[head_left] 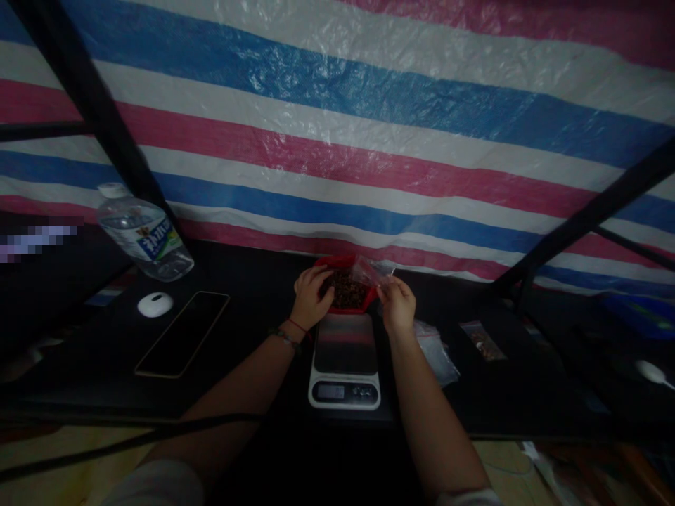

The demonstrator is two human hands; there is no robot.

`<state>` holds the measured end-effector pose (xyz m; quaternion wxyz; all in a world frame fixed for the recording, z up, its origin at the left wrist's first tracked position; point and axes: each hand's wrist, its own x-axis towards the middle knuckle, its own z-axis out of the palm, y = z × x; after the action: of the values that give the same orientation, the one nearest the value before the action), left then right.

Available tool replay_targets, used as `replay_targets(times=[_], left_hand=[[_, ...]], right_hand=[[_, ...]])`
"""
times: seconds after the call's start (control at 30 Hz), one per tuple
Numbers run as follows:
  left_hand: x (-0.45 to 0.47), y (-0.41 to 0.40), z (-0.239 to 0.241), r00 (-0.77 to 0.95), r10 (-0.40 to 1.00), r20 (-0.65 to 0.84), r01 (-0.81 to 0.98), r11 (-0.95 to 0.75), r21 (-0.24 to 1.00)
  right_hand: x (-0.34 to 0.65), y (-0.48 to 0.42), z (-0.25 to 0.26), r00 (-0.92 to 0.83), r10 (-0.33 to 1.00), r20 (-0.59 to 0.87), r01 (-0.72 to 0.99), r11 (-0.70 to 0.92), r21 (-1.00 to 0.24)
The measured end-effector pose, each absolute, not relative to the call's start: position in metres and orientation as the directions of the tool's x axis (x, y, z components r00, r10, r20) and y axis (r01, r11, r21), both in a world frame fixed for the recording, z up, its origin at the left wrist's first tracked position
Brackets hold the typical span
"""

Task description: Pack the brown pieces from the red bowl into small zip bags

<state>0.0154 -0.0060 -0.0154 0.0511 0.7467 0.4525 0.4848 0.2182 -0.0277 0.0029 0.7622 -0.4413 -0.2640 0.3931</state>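
Note:
A red container (365, 303) of small dark brown pieces (345, 289) stands behind a white kitchen scale (344, 400) with a dark platform. My left hand (312, 295) rests at the container's left side, fingers apart and reaching over the rim; I see nothing held in it. Pinched between the thumb and fingers of my right hand (396, 303) is a clear plastic bag (369, 270), which extends over the container's right part. Under and beside my right forearm lie several clear zip bags (436, 355). The scale's display is too dim to read.
To the left are a phone (183, 335), a white computer mouse (155, 304) and a plastic bottle (145, 235). A small bag with brown pieces (482, 341) lies to the right. Farther right is a white spoon (654, 372). Striped sheeting (337, 140) hangs behind the black table (253, 281).

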Motion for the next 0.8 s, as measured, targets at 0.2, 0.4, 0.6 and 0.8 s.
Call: replay_targets(times=[0.2, 0.4, 0.6, 0.8], left_hand=[[0.016, -0.006, -0.016, 0.121, 0.738, 0.664, 0.626, -0.576, 0.526], [0.015, -0.006, -0.015, 0.127, 0.749, 0.650, 0.625, -0.569, 0.534], [0.016, -0.006, -0.013, 0.125, 0.736, 0.665, 0.616, -0.583, 0.530], [0.017, -0.007, -0.009, 0.122, 0.748, 0.652, 0.619, -0.571, 0.539]], right_hand=[[0.216, -0.024, -0.007, 0.468, 0.873, 0.138, -0.261, 0.286, -0.922], [0.231, -0.040, 0.013, 0.500, 0.802, 0.326, 0.037, 0.356, -0.934], [0.301, -0.119, 0.047, 0.243, 0.713, 0.658, 0.709, 0.332, -0.622], [0.362, -0.200, -0.001, 0.073, 0.823, 0.564, 0.889, 0.202, -0.411]])
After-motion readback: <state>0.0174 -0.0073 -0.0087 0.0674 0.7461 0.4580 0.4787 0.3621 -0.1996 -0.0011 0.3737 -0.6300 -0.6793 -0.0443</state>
